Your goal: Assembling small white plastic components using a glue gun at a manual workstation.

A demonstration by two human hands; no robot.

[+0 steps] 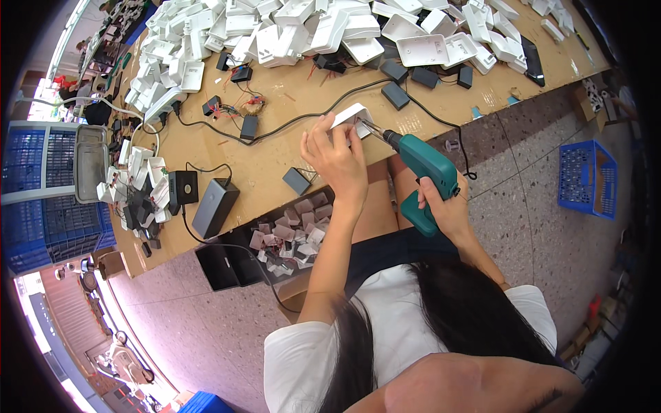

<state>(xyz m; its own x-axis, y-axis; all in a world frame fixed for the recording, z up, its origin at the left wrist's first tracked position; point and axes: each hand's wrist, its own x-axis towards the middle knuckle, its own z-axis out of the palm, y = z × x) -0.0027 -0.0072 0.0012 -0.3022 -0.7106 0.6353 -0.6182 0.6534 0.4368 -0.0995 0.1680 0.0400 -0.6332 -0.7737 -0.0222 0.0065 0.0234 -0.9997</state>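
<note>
Over the table's front edge, my left hand [337, 155] is closed round a white plastic housing [352, 115], tilted so its hollow side faces right. My right hand [444, 206] grips the handle of a green cordless screwdriver [428, 165]. Its bit reaches into the housing, close to my left fingertips; whether it sits on a screw is too small to tell. Below my left wrist, a small dark grey block [297, 181] lies near the table's edge. A black cable [289, 127] runs across the table behind the housing.
White housings [289, 34] are heaped along the back of the cardboard-covered table [275, 158]. A black box-shaped device [215, 206] stands at the front left. Beneath, a black bin [220, 265] sits beside a pile of plastic pieces [292, 234]. A blue crate [587, 179] rests on the floor at right.
</note>
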